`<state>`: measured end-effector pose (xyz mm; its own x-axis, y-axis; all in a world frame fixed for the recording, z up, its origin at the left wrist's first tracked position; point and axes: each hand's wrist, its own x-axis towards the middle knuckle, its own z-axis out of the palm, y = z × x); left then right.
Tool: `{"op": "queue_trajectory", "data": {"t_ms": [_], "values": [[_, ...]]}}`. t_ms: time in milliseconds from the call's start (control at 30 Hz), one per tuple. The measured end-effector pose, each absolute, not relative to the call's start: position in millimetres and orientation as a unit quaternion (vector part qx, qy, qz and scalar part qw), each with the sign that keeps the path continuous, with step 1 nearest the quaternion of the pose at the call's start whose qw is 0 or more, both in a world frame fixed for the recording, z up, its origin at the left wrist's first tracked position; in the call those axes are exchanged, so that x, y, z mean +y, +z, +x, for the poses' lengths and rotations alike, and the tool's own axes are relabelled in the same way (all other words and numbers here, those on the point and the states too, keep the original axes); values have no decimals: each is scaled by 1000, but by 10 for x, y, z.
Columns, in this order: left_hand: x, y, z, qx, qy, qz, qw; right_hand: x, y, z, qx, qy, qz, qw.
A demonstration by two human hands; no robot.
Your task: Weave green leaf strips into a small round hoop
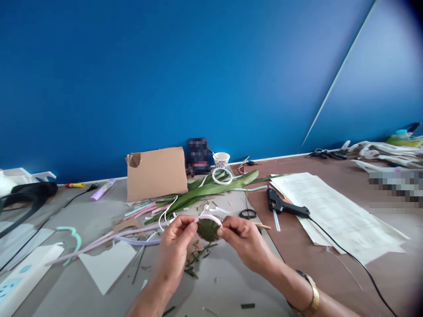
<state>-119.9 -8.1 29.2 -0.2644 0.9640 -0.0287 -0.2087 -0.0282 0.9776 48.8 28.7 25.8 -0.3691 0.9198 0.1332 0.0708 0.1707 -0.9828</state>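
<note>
Above the near middle of the table, both hands pinch a round dark green disc (207,230) that looks made of leaf pieces. A pale pink strip (209,217), like a pipe cleaner, curves along its upper rim. Thumb and fingers of my left hand (178,240) are closed on the left edge. My right hand (245,243) grips the right edge the same way, with a gold watch on that wrist. Under the disc lie dark green leaf scraps (191,269). Behind it are long green leaves (211,188) and a white ring (222,176).
A black glue gun (286,206) rests beside printed papers (330,207) at the right, its cord running forward. Black-handled scissors (247,214) lie behind my right hand. A cardboard piece (157,175) and patterned paper cup (221,160) stand near the blue wall. A power strip (29,277) is at left.
</note>
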Motion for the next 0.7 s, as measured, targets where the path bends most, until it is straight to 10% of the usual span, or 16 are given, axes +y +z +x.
{"op": "queue_trajectory", "data": {"t_ms": [467, 700], "values": [[-149, 454, -1238, 354, 608, 411, 580, 226, 357, 644, -838, 162, -232, 466], [-184, 466, -1231, 359, 610, 406, 578, 222, 366, 623, -808, 210, -254, 488]]}}
